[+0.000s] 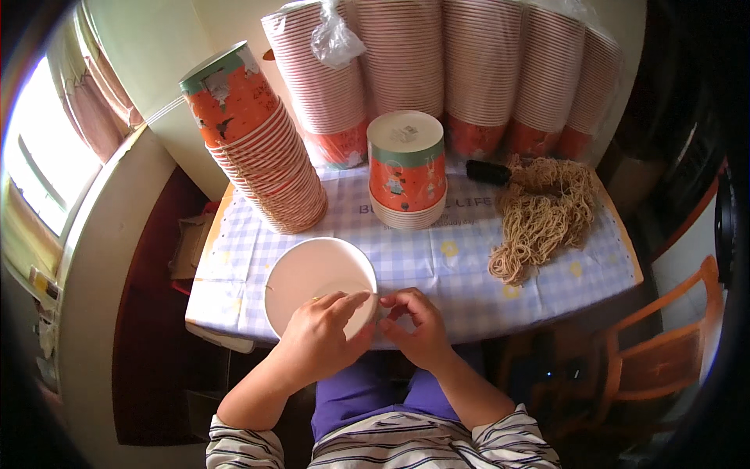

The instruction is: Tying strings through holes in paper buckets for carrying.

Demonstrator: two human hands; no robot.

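Observation:
A white-lined paper bucket (301,262) lies tilted at the table's front edge, its open mouth facing up toward me. A short bit of cord appears to show at its left inner wall. My left hand (326,328) reaches across the mouth, fingers bent and closed at the right rim, thumb inside. Just outside that rim, my right hand (414,328) is curled, with thumb and fingertips drawn together close to the left fingertips. Anything small between the right fingers is too fine to make out. A bundle of tan cord (539,211) lies at the table's right.
A tall leaning stack of nested orange buckets (258,148) stands at left. A shorter upside-down stack (407,176) is mid-table. Several plastic-wrapped stacks (402,62) line the back. The table has a checked cloth (437,270). A wooden chair (664,356) is at right.

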